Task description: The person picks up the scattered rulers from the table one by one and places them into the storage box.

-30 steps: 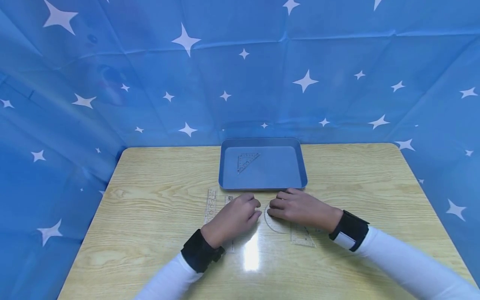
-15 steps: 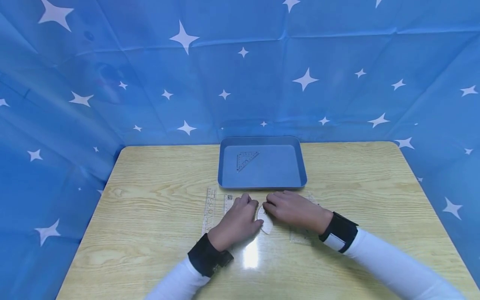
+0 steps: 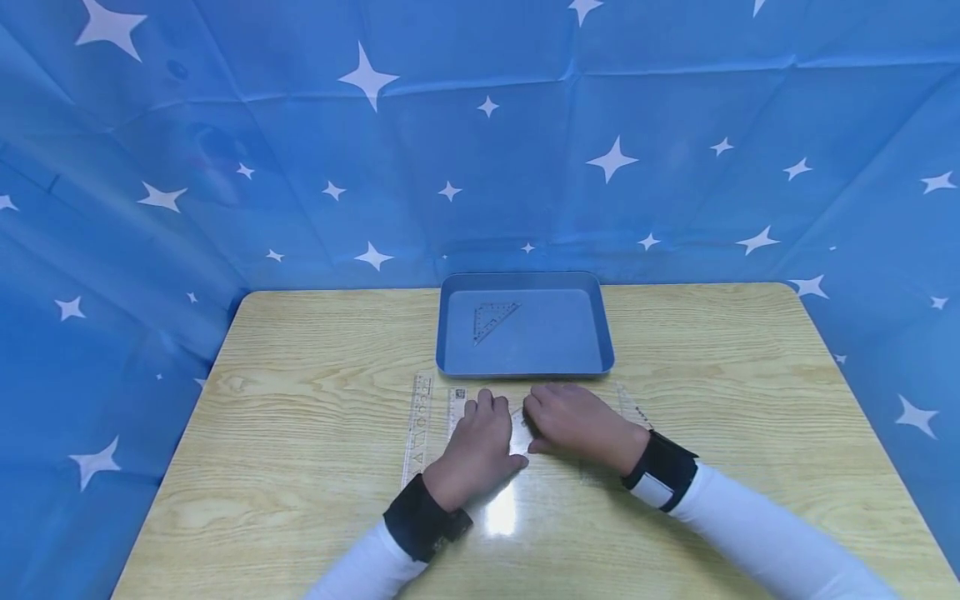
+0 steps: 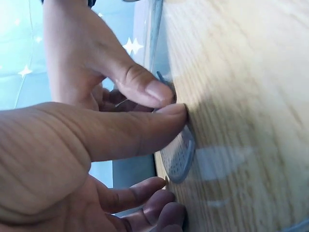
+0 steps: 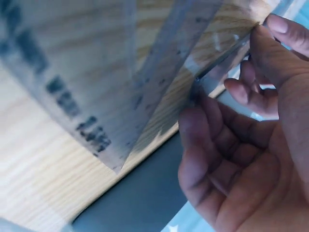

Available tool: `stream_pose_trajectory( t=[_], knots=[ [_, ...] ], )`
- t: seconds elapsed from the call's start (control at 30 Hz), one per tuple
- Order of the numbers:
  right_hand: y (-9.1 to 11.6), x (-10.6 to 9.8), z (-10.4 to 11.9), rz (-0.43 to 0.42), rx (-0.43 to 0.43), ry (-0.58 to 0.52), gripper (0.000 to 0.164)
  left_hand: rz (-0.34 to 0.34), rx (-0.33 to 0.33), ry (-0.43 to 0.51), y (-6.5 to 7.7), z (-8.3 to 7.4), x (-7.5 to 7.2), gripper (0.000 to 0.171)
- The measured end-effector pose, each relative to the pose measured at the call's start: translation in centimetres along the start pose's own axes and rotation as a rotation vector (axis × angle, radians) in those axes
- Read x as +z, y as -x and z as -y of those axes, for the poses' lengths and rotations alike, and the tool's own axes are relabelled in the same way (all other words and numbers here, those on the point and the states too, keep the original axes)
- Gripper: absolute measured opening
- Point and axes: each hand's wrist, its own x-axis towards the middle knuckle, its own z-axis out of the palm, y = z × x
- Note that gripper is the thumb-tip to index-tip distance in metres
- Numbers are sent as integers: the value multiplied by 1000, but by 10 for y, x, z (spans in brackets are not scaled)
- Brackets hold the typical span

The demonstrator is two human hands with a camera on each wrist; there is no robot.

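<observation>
A clear protractor is held between both hands, low over the table, its curved edge and dotted face showing in the left wrist view. My left hand has its thumb against the protractor and its fingertips at the far end. From the other side, my right hand grips it between thumb and curled fingers. The two thumbs nearly meet in the left wrist view. Partly hidden under the right hand lies a clear set square, its printed edge large in the right wrist view.
A blue tray stands at the back with one clear set square inside. Left of the hands lie a stencil ruler and a second clear ruler, partly covered by the left hand. Starry blue cloth hangs behind the table.
The right hand has moved left with the protractor. The left hand has shifted slightly right and down to meet it, its thumb now at the protractor. The set square's upper part is now uncovered.
</observation>
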Motion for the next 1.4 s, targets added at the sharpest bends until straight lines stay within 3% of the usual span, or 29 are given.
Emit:
stream_pose_trajectory(
  t=[0.37,0.6,0.8,1.1,1.4],
  knots=[
    [-2,6,6,-80,109,35,54,43,-41,106,-8,3,0,46],
    [0,4,2,-17,108,-71,42,73,-51,129,-13,8,-3,36],
    [2,3,1,32,132,-159,46,76,-71,132,-13,7,-4,44],
    [1,3,4,165,316,-583,43,69,-23,136,-13,4,-5,31],
    [-1,1,-2,238,411,-751,49,79,16,178,-15,9,-4,42]
  ],
)
